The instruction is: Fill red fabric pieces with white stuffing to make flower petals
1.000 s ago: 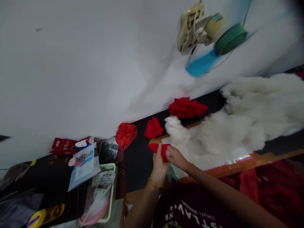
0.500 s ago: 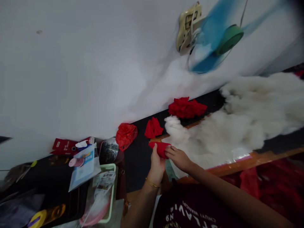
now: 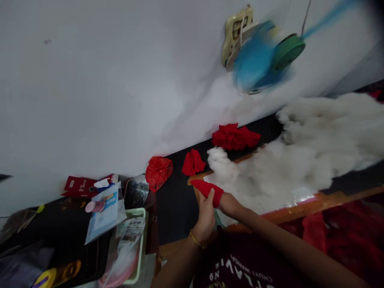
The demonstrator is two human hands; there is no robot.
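A small red fabric pouch (image 3: 207,189), pointed at its far end, is in front of me. My left hand (image 3: 207,210), with a gold-coloured bracelet at the wrist, is closed round the pouch from below, thumb on top. My right hand (image 3: 229,205) is pushed into the pouch's near opening, so its fingers are hidden by the cloth. Just beyond and to the right lies fluffy white stuffing (image 3: 222,162), part of a large heap. A folded red cloth piece (image 3: 193,162) and a pile of red cloth pieces (image 3: 235,136) lie further back.
A blurred blue fan (image 3: 255,60) spins on the wall at upper right. To the left are a red plastic bag (image 3: 159,172), a pale green basket (image 3: 143,240), a clear packet (image 3: 103,218) and a red box (image 3: 79,186). More red fabric (image 3: 345,232) lies at lower right.
My right hand's fingers, earlier visible at the pouch's edge, have gone inside it. The left hand has shifted slightly right and down, and the pouch now looks longer and opened out.
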